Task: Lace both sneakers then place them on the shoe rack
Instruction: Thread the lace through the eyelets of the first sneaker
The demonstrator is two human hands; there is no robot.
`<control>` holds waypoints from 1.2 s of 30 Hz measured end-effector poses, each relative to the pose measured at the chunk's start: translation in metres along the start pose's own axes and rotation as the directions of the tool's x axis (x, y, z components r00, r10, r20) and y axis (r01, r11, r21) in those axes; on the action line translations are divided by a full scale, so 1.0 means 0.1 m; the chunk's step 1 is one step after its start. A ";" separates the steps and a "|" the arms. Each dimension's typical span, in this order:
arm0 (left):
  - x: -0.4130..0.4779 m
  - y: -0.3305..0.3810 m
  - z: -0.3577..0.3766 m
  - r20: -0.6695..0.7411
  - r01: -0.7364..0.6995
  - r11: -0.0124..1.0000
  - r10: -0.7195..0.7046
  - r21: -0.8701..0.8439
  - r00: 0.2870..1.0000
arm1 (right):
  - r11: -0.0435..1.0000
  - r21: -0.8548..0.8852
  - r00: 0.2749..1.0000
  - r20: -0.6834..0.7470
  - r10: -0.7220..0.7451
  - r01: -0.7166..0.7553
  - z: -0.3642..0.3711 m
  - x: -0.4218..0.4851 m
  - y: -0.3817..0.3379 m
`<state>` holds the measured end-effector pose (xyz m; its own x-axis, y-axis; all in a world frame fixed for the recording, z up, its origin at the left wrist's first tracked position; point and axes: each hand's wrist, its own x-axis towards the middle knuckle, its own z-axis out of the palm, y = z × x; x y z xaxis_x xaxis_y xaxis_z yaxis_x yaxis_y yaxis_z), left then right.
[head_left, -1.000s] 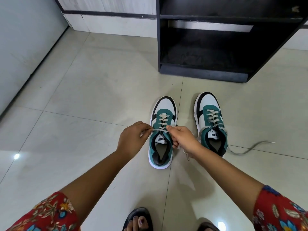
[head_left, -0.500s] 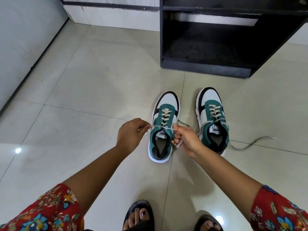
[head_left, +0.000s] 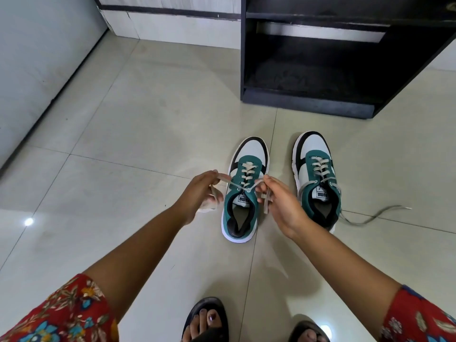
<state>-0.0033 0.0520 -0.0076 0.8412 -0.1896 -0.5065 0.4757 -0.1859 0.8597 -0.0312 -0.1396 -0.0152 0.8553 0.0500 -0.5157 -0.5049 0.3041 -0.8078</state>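
Head view: left sneaker (head_left: 243, 193) on floor tile (head_left: 123, 188), short of shoe rack (head_left: 308, 99). Left hand (head_left: 201, 193) and right hand (head_left: 283, 206) each pinch one lace end (head_left: 223, 179), fingers closed. Advice: even tension both sides, then cross and knot.

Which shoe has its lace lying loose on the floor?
The right sneaker: its loose lace trails across the tiles. The left sneaker's lace ends are in both hands.

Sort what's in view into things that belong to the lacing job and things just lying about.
Belongs to the job:
- left green-and-white sneaker, lace ends held by left hand and right hand
- right green-and-white sneaker, lace trailing loose
- black wooden shoe rack

Just there:
- black sandals on the feet
- grey wall panel
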 end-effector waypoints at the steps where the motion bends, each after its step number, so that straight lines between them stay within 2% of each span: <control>1: 0.01 0.04 0.04 0.067 0.049 0.991 -0.041 -0.127 0.997 | 0.999 0.041 0.999 0.019 -0.030 0.029 0.04 0.00 -0.01; 2: 0.02 0.08 0.09 0.121 0.091 0.973 -0.066 -0.212 0.990 | 0.995 0.083 0.998 0.039 -0.050 0.047 0.07 0.00 -0.02; 4: 0.06 0.12 0.16 0.140 0.149 0.945 -0.111 -0.292 0.984 | 0.983 0.178 0.997 0.066 -0.043 0.031 0.09 0.01 -0.05; 8: 0.14 0.12 0.22 -0.033 0.111 0.955 -0.125 -0.277 0.992 | 0.952 0.297 0.997 0.012 0.075 -0.076 0.01 0.05 -0.06; 11: 0.16 0.08 0.23 -0.020 0.073 0.968 -0.080 -0.240 0.997 | 0.950 0.296 0.993 -0.033 0.114 -0.099 -0.01 0.05 0.00; 15: 0.12 0.11 0.19 0.032 -0.040 0.998 0.042 -0.049 0.999 | 0.985 0.157 0.998 0.009 0.065 -0.066 -0.01 0.06 -0.05; 20: 0.04 0.23 0.28 0.111 -0.263 0.961 0.252 0.090 0.961 | 0.997 -0.075 0.997 0.069 -0.025 0.030 0.07 0.11 -0.06; 24: -0.03 0.32 0.36 0.239 -0.343 0.931 0.307 0.127 0.921 | 0.988 -0.151 0.999 0.040 -0.028 0.034 0.13 0.09 -0.08; 27: -0.01 0.34 0.36 0.267 -0.292 0.948 0.250 0.130 0.931 | 0.983 -0.176 0.997 0.058 -0.044 0.053 0.12 0.07 -0.09; 30: 0.06 0.31 0.31 0.199 -0.129 0.988 0.110 0.089 0.974 | 0.977 -0.178 0.984 0.151 -0.095 0.121 0.11 0.06 -0.10; 32: 0.09 0.30 0.27 0.229 -0.026 0.998 0.014 0.050 0.973 | 0.974 -0.176 0.972 0.206 -0.109 0.146 0.10 0.06 -0.10; 36: 0.10 0.30 0.26 0.249 0.019 0.999 -0.030 0.046 0.968 | 0.957 -0.224 0.956 0.267 -0.121 0.183 0.10 0.09 -0.10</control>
<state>0.0124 0.0195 0.0114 0.7358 -0.4180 -0.5328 0.4796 -0.2338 0.8457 -0.0170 -0.1331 -0.0088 0.9098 0.2653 -0.3192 -0.3524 0.0877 -0.9317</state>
